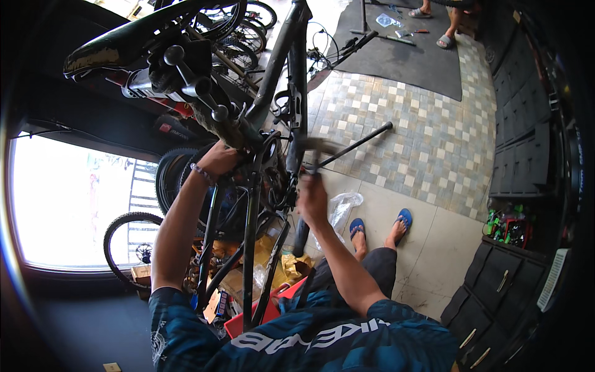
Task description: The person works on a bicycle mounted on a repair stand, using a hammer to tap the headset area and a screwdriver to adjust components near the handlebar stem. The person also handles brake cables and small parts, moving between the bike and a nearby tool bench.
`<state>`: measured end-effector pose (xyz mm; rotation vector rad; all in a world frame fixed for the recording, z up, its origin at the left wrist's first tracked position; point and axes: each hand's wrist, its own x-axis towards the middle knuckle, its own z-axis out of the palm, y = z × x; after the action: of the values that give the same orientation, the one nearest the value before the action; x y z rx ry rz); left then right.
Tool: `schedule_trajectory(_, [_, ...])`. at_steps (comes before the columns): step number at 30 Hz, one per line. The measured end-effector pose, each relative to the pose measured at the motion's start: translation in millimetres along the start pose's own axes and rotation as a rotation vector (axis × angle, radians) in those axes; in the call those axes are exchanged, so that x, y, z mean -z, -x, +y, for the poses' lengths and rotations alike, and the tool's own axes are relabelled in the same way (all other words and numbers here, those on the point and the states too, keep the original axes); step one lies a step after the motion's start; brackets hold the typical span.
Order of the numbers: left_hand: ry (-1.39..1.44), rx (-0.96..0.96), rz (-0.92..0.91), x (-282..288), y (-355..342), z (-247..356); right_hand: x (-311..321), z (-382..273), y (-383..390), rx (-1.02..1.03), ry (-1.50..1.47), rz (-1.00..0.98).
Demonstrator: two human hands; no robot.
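A dark bicycle frame point(251, 248) without wheels hangs in front of me, gripped by a clamp with a silver T-handle point(197, 85). My left hand point(220, 160) reaches to the left side of the frame's junction, below the clamp; its fingertips are hidden behind the parts there. On the other side, my right hand point(312, 197) is closed around the handle of a hammer point(318, 147). Its head is smeared by motion and stands beside the frame. A black saddle point(118, 43) is at the upper left.
A black rod with a rounded tip point(365, 137) sticks out to the right. Below the frame lie a red bin point(238, 323) and cardboard. Plastic wrap point(342, 208) is on the tiles. Bicycles stand left and behind; dark drawers point(489, 285) line the right. Another person's feet point(445, 41) are at the far right.
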<state>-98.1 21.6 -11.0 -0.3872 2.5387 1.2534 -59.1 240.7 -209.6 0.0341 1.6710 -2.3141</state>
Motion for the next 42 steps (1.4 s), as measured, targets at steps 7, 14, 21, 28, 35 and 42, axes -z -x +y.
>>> schedule_trajectory(7, [0.012, 0.044, -0.015, 5, -4, -9, 20, -11, 5, -0.003, -0.201, 0.057])
schedule_trajectory(14, [-0.098, 0.05, 0.026, 6, -1, -9, 1, -16, -23, -0.065, -0.039, -0.103])
schedule_trajectory(21, [-0.315, -0.033, 0.021, 5, -6, -17, 14, -20, 6, -0.065, -0.251, 0.077])
schedule_trajectory(28, [-0.179, 0.11, 0.069, 0, 5, 1, 11, -22, -4, -0.12, -0.036, 0.027])
schedule_trajectory(35, [-0.182, 0.05, 0.107, -4, 6, 8, 2, -10, -4, -0.063, 0.087, -0.102])
schedule_trajectory(42, [-0.286, 0.152, 0.062, 3, 7, 0, 5, -2, 3, -0.195, -0.326, 0.03])
